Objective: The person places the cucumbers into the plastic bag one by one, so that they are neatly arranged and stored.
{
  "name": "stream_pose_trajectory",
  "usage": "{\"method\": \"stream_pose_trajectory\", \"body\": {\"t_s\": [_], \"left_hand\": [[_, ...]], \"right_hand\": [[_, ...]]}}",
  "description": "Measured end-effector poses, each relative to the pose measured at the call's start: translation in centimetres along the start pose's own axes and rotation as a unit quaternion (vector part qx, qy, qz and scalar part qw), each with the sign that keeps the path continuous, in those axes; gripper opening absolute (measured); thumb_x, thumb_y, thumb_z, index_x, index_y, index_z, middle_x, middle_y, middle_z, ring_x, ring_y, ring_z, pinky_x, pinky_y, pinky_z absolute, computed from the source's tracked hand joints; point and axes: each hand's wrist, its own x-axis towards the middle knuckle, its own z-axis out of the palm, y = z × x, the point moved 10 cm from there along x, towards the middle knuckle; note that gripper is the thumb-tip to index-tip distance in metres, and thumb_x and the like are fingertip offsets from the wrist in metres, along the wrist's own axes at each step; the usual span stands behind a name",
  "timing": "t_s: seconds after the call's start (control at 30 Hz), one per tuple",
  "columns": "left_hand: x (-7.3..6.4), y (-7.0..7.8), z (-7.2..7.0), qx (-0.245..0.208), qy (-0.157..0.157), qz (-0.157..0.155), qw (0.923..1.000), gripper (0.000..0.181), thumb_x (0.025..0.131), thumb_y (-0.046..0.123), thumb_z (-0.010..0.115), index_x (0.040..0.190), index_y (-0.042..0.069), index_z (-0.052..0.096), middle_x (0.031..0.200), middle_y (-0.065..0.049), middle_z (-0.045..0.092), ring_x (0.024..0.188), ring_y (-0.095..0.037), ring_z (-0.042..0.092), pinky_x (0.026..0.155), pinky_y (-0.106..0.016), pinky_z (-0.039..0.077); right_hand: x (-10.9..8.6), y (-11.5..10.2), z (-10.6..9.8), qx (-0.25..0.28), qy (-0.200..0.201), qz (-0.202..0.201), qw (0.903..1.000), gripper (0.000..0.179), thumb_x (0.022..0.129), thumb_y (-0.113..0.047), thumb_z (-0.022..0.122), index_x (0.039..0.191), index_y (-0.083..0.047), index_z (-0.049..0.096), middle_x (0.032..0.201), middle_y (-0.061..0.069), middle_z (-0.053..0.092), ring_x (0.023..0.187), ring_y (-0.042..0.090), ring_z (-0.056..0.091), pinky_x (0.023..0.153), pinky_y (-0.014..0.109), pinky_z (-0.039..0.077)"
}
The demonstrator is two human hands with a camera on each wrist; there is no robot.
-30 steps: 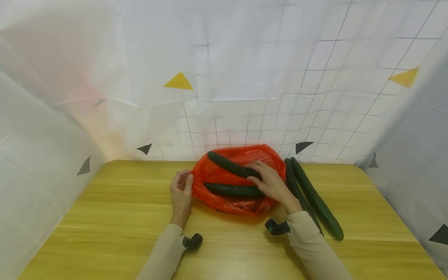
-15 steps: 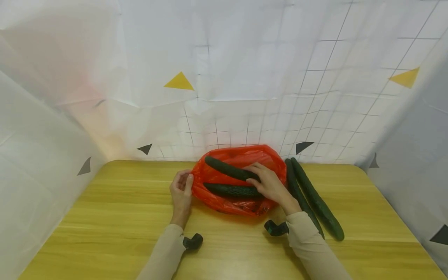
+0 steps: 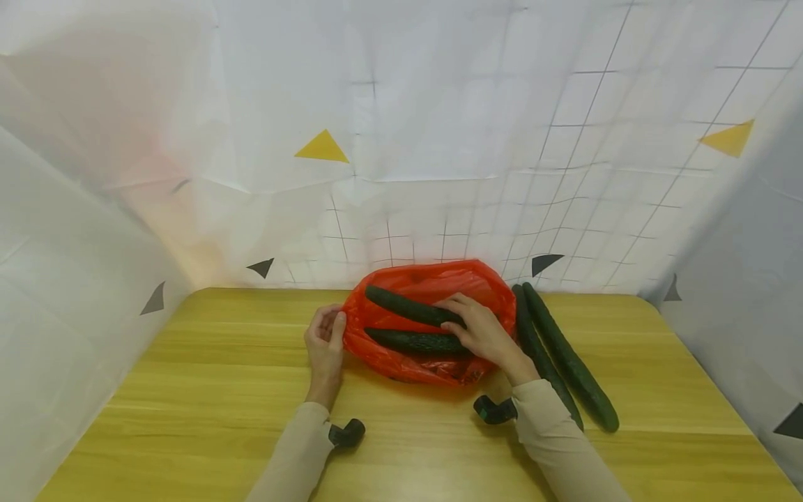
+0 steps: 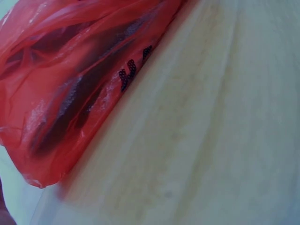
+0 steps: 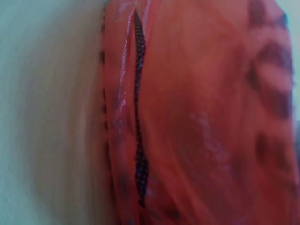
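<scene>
A red plastic bag (image 3: 401, 369) lies with its mouth spread wide on the table. My left hand (image 3: 325, 345) pinches the bag's left rim between thumb and fingers. Inside the bag, one dark green cucumber (image 3: 414, 341) lies along the near side. Just behind it, a second cucumber (image 3: 401, 304) is gripped at its right end by my right hand (image 3: 479, 328), its left end pointing to the far left. In the left wrist view, dark long shapes show through the bag (image 4: 28, 108). The right wrist view is filled mostly by the red bag (image 5: 197, 93), with dark print on it.
Two more cucumbers lie side by side right of the bag: a nearer-in cucumber (image 3: 533, 335), partly behind the right forearm, and an outer cucumber (image 3: 571, 359). The wooden table (image 3: 207, 390) ends at a white sheet wall (image 3: 426, 209) close behind the bag.
My right hand has lowered the gripped cucumber slightly, down and to the left, deeper into the bag. The left hand has stayed at the rim.
</scene>
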Motion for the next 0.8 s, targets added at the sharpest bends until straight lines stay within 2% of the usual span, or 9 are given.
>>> {"method": "stream_pose_trajectory", "body": {"t_s": [0.37, 0.8], "left_hand": [[0.0, -0.1, -0.2, 0.000, 0.008, 0.000, 1.0000, 0.028, 0.091, 0.019, 0.063, 0.108, -0.004, 0.060, 0.094, -0.001, 0.063, 0.085, -0.012, 0.059, 0.076, -0.017, 0.049], [0.0, 0.1, -0.2, 0.006, 0.008, 0.008, 0.9999, 0.028, 0.091, 0.017, 0.062, 0.109, -0.005, 0.060, 0.095, -0.001, 0.063, 0.087, -0.011, 0.059, 0.079, -0.016, 0.049]], "right_hand": [[0.1, -0.1, 0.7, -0.019, -0.020, 0.011, 0.9995, 0.035, 0.089, -0.017, 0.066, 0.123, -0.012, 0.061, 0.116, 0.001, 0.060, 0.108, 0.020, 0.058, 0.095, 0.041, 0.048], [0.1, -0.1, 1.2, -0.032, -0.010, 0.019, 0.9993, 0.035, 0.086, -0.014, 0.068, 0.120, -0.011, 0.063, 0.112, 0.001, 0.061, 0.104, 0.020, 0.059, 0.092, 0.042, 0.050]]}}
